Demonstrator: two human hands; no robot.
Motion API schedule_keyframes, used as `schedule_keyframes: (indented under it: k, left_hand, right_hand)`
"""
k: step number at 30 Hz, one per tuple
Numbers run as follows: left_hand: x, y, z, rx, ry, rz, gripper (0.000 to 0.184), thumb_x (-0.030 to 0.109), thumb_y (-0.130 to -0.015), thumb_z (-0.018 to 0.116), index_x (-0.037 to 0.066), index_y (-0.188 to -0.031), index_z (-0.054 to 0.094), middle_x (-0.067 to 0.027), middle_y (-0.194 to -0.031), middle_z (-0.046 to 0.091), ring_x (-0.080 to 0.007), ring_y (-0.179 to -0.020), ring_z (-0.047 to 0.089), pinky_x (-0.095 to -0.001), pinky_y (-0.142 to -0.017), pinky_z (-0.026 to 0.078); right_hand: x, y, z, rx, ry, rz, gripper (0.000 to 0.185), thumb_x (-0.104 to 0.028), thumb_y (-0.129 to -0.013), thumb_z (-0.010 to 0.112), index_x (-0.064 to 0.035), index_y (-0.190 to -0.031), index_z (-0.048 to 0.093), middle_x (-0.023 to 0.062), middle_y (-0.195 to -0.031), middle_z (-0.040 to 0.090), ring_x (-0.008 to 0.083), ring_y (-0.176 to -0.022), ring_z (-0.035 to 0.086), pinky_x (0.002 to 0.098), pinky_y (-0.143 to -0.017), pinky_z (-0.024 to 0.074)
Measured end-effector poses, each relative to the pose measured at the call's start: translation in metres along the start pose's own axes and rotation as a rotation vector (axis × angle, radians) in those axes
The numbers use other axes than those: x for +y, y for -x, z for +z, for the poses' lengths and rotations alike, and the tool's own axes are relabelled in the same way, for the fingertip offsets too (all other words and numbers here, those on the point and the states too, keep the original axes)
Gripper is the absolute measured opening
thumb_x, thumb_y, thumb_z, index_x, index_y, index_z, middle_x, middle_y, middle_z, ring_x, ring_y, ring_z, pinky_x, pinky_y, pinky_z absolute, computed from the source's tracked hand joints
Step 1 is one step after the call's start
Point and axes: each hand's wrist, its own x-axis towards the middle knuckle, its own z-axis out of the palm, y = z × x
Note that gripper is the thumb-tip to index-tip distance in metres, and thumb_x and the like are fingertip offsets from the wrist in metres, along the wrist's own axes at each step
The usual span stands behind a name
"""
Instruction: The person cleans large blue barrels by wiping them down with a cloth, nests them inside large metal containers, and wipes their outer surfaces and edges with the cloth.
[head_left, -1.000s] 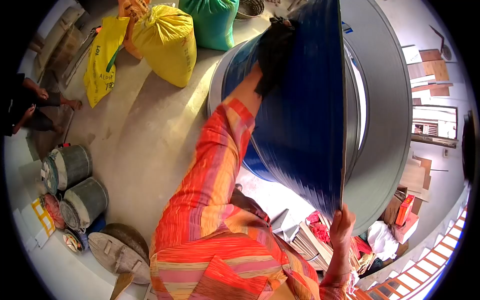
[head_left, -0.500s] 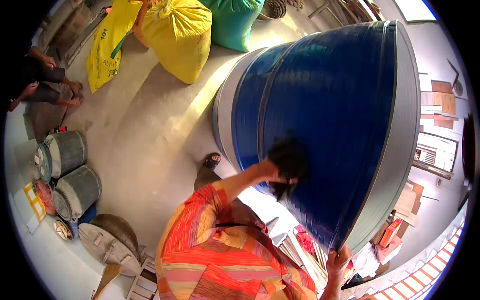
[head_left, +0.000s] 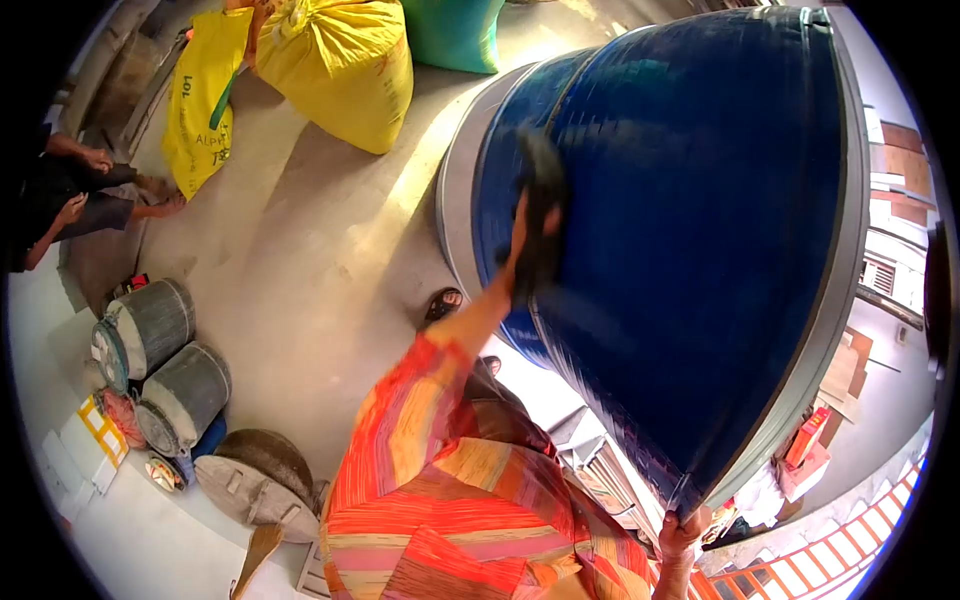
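Shifted since half a second ago: left hand [head_left: 522, 235] with dark cloth [head_left: 537, 262], from low on the side of the blue drum [head_left: 700, 220] up onto its raised ridge. At far left, dark-clothed person [head_left: 75, 190] near a flat yellow bag [head_left: 198, 110]; lower down, two dark buckets [head_left: 185, 400] side by side, then round wooden board [head_left: 250, 495]. Next rightward, stuffed yellow sack [head_left: 350, 85] on the pale floor [head_left: 300, 290], with green sack [head_left: 455, 30] just beside. Near the middle, sandalled foot [head_left: 443, 303] close to the drum's grey end. Then cloth grasped in the left hand against the blue wall, finger detail blurred. Across the right half, drum at a slant; at its lower rim, right hand [head_left: 680, 530] clenched around the edge. Farther right, red box [head_left: 806, 438] and orange railing [head_left: 800, 560].
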Motion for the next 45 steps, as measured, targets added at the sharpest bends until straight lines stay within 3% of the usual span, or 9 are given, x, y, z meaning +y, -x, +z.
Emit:
schedule_keyframes:
  k: [3,6,12,21,26,35,38,41,45]
  left_hand:
    - [-0.161,0.159,-0.025,0.116,0.909,-0.348,0.04,0.025,-0.096,0.048,0.009,-0.132,0.039,-0.0022,-0.102,0.054,-0.012,-0.083,0.055,-0.021,-0.071,0.047]
    - [-0.113,0.207,0.006,0.249,0.108,-0.075,0.048,0.022,-0.092,0.056,0.005,-0.133,0.036,-0.0112,-0.109,0.052,-0.0214,-0.092,0.055,-0.0277,-0.081,0.046]
    - [-0.025,0.001,-0.003,0.208,-0.405,0.248,0.039,0.026,-0.09,0.055,-0.002,-0.116,0.052,-0.0235,-0.118,0.051,-0.039,-0.109,0.047,-0.0414,-0.095,0.035]
    - [0.011,-0.305,0.103,-0.248,-0.421,0.001,0.059,0.055,-0.088,0.044,0.001,-0.104,0.062,-0.0228,-0.097,0.064,-0.037,-0.095,0.059,-0.0391,-0.084,0.044]
    - [-0.023,-0.183,0.022,0.099,-0.554,0.371,0.046,0.043,-0.086,0.05,0.0,-0.097,0.063,-0.0239,-0.078,0.063,-0.0377,-0.082,0.063,-0.0404,-0.07,0.047]
    - [-0.036,0.17,-0.052,-0.153,-0.578,-0.091,0.031,0.01,-0.078,0.065,-0.003,-0.105,0.056,-0.0198,-0.105,0.055,-0.0394,-0.095,0.054,-0.0373,-0.082,0.046]
    - [0.004,0.163,-0.053,-0.093,-0.557,-0.423,0.02,0.013,-0.085,0.062,0.003,-0.102,0.058,-0.0126,-0.089,0.061,-0.0268,-0.075,0.062,-0.0335,-0.069,0.05]
    - [0.028,0.088,-0.056,0.138,0.275,-0.355,0.034,0.024,-0.091,0.058,0.004,-0.117,0.051,-0.0046,-0.093,0.061,-0.0115,-0.075,0.058,-0.0243,-0.064,0.049]
    - [0.034,-0.031,-0.043,-0.031,-0.079,-0.201,0.037,0.029,-0.088,0.06,0.002,-0.113,0.056,-0.0102,-0.096,0.063,-0.0206,-0.086,0.06,-0.0338,-0.076,0.048]
  right_hand:
    - [-0.009,-0.005,-0.002,-0.008,-0.061,0.042,0.044,-0.051,-0.087,0.05,-0.008,-0.077,0.054,0.0115,-0.066,0.053,0.0318,-0.062,0.05,0.0428,-0.056,0.0327]
    - [0.001,0.002,-0.001,0.011,0.017,-0.015,0.046,-0.053,-0.087,0.049,-0.0081,-0.076,0.054,0.0113,-0.066,0.053,0.032,-0.062,0.05,0.0424,-0.056,0.0324]
    - [0.019,0.01,0.005,0.1,0.053,-0.094,0.049,-0.055,-0.088,0.046,-0.0092,-0.073,0.052,0.0101,-0.061,0.05,0.0309,-0.055,0.047,0.0423,-0.052,0.0304]
    - [-0.003,-0.019,-0.004,0.002,-0.031,-0.197,0.033,-0.039,-0.081,0.058,-0.0095,-0.068,0.05,0.0099,-0.055,0.045,0.0314,-0.045,0.047,0.041,-0.043,0.0296]
    - [-0.01,-0.014,0.003,0.041,0.001,-0.133,0.043,-0.046,-0.089,0.048,-0.0081,-0.07,0.051,0.0115,-0.058,0.047,0.0349,-0.053,0.047,0.0429,-0.051,0.0303]
    - [-0.013,-0.016,-0.001,-0.032,0.008,-0.033,0.031,-0.036,-0.086,0.053,-0.0067,-0.076,0.053,0.012,-0.064,0.05,0.0321,-0.061,0.047,0.0425,-0.057,0.0323]
    - [0.003,-0.009,0.003,-0.002,0.014,-0.059,0.031,-0.034,-0.087,0.052,-0.0058,-0.076,0.053,0.0126,-0.062,0.049,0.0318,-0.059,0.047,0.0421,-0.055,0.0325]
    - [0.007,-0.01,0.003,-0.001,0.001,-0.08,0.03,-0.033,-0.087,0.052,-0.0046,-0.076,0.053,0.0132,-0.061,0.049,0.0315,-0.056,0.047,0.0408,-0.053,0.0322]
    - [-0.005,-0.02,-0.001,-0.06,-0.122,-0.112,0.032,-0.033,-0.091,0.048,-0.0022,-0.083,0.054,0.014,-0.064,0.05,0.0316,-0.056,0.048,0.0403,-0.053,0.0333]
